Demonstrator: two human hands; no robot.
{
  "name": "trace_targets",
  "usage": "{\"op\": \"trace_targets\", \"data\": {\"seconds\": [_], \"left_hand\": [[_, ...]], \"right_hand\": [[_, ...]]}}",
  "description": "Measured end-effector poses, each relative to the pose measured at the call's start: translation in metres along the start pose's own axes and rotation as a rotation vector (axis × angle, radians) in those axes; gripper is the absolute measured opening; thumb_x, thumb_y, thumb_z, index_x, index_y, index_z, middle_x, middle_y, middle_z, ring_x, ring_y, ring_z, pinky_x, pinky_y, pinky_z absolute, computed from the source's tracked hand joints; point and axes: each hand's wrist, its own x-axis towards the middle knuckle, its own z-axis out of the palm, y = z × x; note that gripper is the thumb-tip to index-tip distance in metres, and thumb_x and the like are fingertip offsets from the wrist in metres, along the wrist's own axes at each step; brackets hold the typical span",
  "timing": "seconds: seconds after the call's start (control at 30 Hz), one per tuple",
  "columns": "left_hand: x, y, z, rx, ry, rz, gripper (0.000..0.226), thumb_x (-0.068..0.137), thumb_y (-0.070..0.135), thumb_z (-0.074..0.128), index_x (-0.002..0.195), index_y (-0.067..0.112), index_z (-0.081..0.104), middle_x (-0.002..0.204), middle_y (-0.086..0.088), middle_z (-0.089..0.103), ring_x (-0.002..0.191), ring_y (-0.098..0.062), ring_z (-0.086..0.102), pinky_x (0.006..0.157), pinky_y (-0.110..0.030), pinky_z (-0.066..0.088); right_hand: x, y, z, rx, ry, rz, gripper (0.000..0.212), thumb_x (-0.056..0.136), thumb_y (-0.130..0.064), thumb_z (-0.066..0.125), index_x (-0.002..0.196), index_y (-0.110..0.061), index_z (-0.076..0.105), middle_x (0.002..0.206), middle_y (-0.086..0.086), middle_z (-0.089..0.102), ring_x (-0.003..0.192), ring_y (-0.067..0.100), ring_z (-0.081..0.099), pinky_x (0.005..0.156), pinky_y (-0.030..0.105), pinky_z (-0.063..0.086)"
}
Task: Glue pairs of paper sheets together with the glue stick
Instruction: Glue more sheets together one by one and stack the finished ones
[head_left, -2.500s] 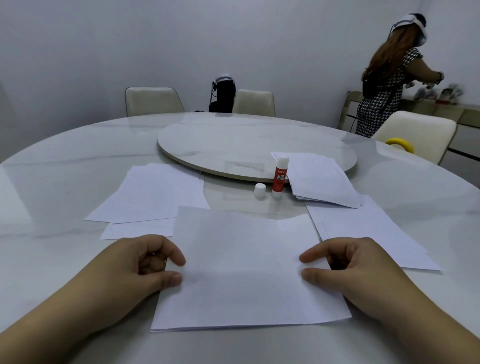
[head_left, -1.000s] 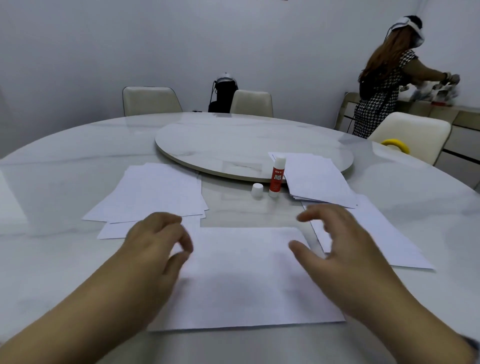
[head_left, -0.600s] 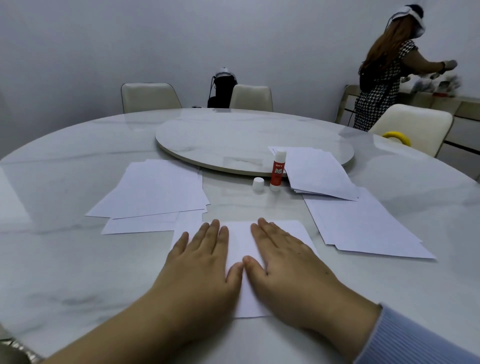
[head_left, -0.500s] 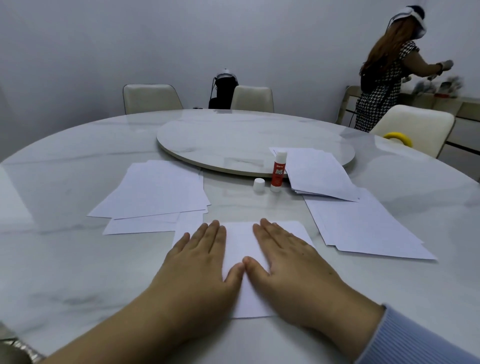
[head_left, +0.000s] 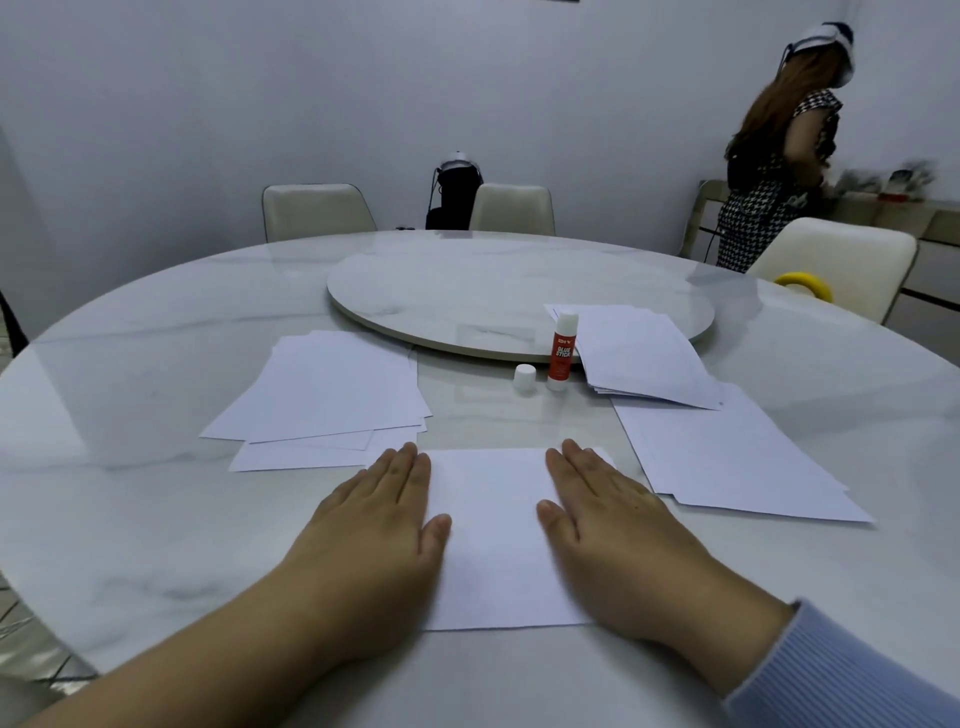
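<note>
A white paper sheet (head_left: 493, 530) lies flat on the marble table (head_left: 130, 493) right in front of me. My left hand (head_left: 376, 519) presses flat on its left side, fingers straight. On its right side my right hand (head_left: 602, 514) presses flat too. An uncapped red and white glue stick (head_left: 562, 351) stands upright beyond the sheet, with its white cap (head_left: 524, 378) just to its left. Stacks of white sheets lie to the left (head_left: 327, 395), to the right (head_left: 727, 457) and on the turntable's edge (head_left: 639, 353).
A round marble turntable (head_left: 467, 291) fills the table's middle. Cream chairs (head_left: 317, 210) stand round the far side, one at the right with a yellow ring (head_left: 802, 283). A person (head_left: 774, 166) stands at a sideboard at the far right.
Both hands let go of the sheet's edges, came down flat at its middle with thumbs touching, then slid apart toward its left and right sides.
</note>
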Motion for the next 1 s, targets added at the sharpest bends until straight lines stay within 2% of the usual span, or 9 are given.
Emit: {"op": "trace_targets", "data": {"seconds": [0.4, 0.53, 0.63, 0.7, 0.77, 0.83, 0.9, 0.93, 1.0], "left_hand": [[-0.007, -0.016, 0.0, -0.024, 0.064, -0.023, 0.065, 0.096, 0.052, 0.012, 0.149, 0.026, -0.014, 0.156, 0.012, -0.02, 0.141, 0.0, -0.017, 0.111, -0.021, -0.011], [-0.006, -0.014, 0.003, -0.025, 0.119, -0.058, 0.07, 0.094, 0.056, 0.014, 0.149, 0.023, -0.014, 0.156, 0.01, -0.021, 0.142, -0.002, -0.017, 0.112, -0.023, -0.008], [-0.003, -0.013, 0.004, -0.017, 0.147, -0.069, 0.072, 0.093, 0.058, 0.013, 0.149, 0.023, -0.015, 0.155, 0.011, -0.021, 0.141, -0.002, -0.018, 0.113, -0.023, -0.008], [-0.001, -0.012, 0.003, -0.033, 0.138, -0.065, 0.078, 0.086, 0.064, 0.005, 0.149, 0.023, -0.014, 0.155, 0.011, -0.022, 0.142, -0.003, -0.018, 0.114, -0.023, -0.006], [0.001, -0.011, 0.0, -0.044, 0.126, -0.044, 0.096, 0.065, 0.069, -0.008, 0.15, 0.025, -0.013, 0.154, 0.012, -0.022, 0.142, -0.004, -0.019, 0.114, -0.022, -0.003], [0.002, -0.011, -0.004, -0.089, 0.124, -0.045, 0.114, 0.044, 0.07, -0.015, 0.149, 0.029, -0.01, 0.154, 0.012, -0.022, 0.141, -0.004, -0.02, 0.113, -0.019, 0.002], [0.003, -0.015, -0.004, -0.313, 0.246, -0.061, 0.118, 0.041, 0.074, -0.006, 0.149, 0.03, 0.006, 0.156, 0.011, -0.011, 0.14, -0.003, -0.015, 0.109, -0.014, 0.01], [0.003, -0.016, -0.005, -0.475, 0.347, -0.07, 0.109, 0.046, 0.076, 0.009, 0.144, 0.032, 0.025, 0.157, 0.009, 0.007, 0.14, 0.0, -0.006, 0.105, -0.013, 0.013], [0.002, -0.019, -0.004, -0.672, 0.495, -0.049, 0.048, 0.064, 0.058, 0.048, 0.112, 0.06, 0.05, 0.138, 0.01, 0.046, 0.132, 0.011, 0.022, 0.101, -0.011, 0.02]], "right_hand": [[-0.005, 0.002, -0.001, 0.001, 0.085, 0.079, 0.063, 0.099, -0.05, 0.014, 0.154, -0.025, -0.005, 0.162, -0.01, -0.01, 0.147, 0.005, -0.008, 0.115, 0.025, -0.004], [-0.011, -0.006, -0.005, -0.046, 0.185, 0.124, 0.069, 0.095, -0.054, 0.023, 0.153, -0.02, 0.009, 0.16, -0.003, 0.015, 0.146, 0.014, 0.013, 0.117, 0.032, 0.01], [-0.013, -0.008, -0.018, 0.115, 0.236, 0.106, 0.071, 0.088, -0.052, 0.047, 0.148, -0.027, 0.019, 0.143, -0.008, 0.037, 0.131, 0.014, 0.033, 0.107, 0.028, 0.028], [-0.016, -0.001, -0.03, 0.428, 0.192, 0.191, 0.076, 0.079, -0.047, 0.065, 0.143, -0.036, 0.026, 0.126, -0.012, 0.048, 0.113, 0.007, 0.049, 0.086, 0.019, 0.041], [-0.022, 0.009, -0.041, 0.631, 0.164, 0.226, 0.07, 0.078, -0.038, 0.073, 0.135, -0.046, 0.033, 0.107, -0.013, 0.06, 0.09, 0.0, 0.059, 0.067, 0.011, 0.042], [-0.029, 0.02, -0.049, 0.654, 0.144, 0.145, 0.064, 0.083, -0.023, 0.07, 0.125, -0.057, 0.035, 0.086, -0.006, 0.069, 0.072, 0.005, 0.063, 0.063, 0.009, 0.043], [-0.039, 0.029, -0.063, 0.615, 0.147, 0.042, 0.061, 0.083, -0.011, 0.069, 0.11, -0.064, 0.054, 0.074, -0.008, 0.07, 0.068, 0.008, 0.065, 0.068, 0.01, 0.047], [-0.044, 0.034, -0.072, 0.597, 0.16, 0.017, 0.057, 0.082, -0.009, 0.071, 0.098, -0.063, 0.065, 0.072, -0.016, 0.071, 0.069, 0.004, 0.067, 0.068, 0.008, 0.046], [-0.051, 0.049, -0.094, 0.628, 0.278, 0.0, 0.042, 0.078, -0.003, 0.074, 0.077, -0.045, 0.077, 0.075, -0.016, 0.075, 0.071, -0.002, 0.069, 0.066, 0.003, 0.046]]}}
